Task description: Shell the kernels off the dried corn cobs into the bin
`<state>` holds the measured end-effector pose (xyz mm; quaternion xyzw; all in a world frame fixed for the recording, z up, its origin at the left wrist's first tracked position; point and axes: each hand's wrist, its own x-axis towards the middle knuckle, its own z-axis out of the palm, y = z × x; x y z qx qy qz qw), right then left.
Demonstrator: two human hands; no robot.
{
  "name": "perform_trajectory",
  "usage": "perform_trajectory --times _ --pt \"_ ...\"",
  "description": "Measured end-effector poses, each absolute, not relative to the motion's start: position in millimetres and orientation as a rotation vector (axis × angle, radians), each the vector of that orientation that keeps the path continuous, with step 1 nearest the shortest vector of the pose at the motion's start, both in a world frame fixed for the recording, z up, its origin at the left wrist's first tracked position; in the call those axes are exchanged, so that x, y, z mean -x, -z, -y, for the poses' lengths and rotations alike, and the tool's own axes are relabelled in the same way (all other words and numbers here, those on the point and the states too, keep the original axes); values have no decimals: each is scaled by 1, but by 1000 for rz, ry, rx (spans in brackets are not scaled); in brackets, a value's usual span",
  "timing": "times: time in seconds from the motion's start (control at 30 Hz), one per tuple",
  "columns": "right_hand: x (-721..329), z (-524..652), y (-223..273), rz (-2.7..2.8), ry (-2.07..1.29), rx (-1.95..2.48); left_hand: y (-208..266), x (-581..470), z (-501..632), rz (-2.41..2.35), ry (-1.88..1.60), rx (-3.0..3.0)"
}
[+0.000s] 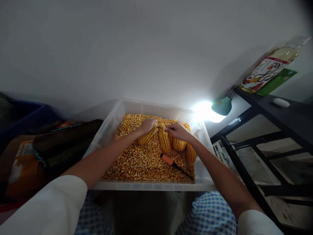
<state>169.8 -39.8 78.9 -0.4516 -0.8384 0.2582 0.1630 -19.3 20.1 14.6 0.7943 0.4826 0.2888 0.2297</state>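
Observation:
My left hand (148, 125) is closed around the upper end of a yellow corn cob (145, 138), tilted over a bed of loose corn kernels (141, 166). My right hand (180, 131) pinches a thin dark rod-like tool (160, 127), whose tip reaches the top of that cob beside my left fingers. Just below the tool, another corn cob (164, 141) lies on the kernels. More cobs, including one at the right (190, 154), rest under and beside my right hand. A tool with an orange handle (167, 159) and dark shaft lies on the kernels nearer me.
A translucent plastic bin (151, 186) holds the kernels, against a pale wall. A lit green lamp (222, 106) hangs from a dark shelf (266, 102) at right, where a bottle (269, 70) stands. Bags (70, 145) and a blue crate (36, 116) are at left.

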Motion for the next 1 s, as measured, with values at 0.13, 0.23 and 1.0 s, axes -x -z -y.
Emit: perform_trajectory --times 0.13,0.23,1.0 --pt "-171 38 -75 2368 -772 1289 -12 18 -18 -1334 -824 -2124" --pt "-171 38 -74 2378 -801 1287 -15 17 -14 -1309 -825 -2105" --pt "-189 24 -74 2535 -914 1057 -13 12 -13 -1079 -648 -2256"
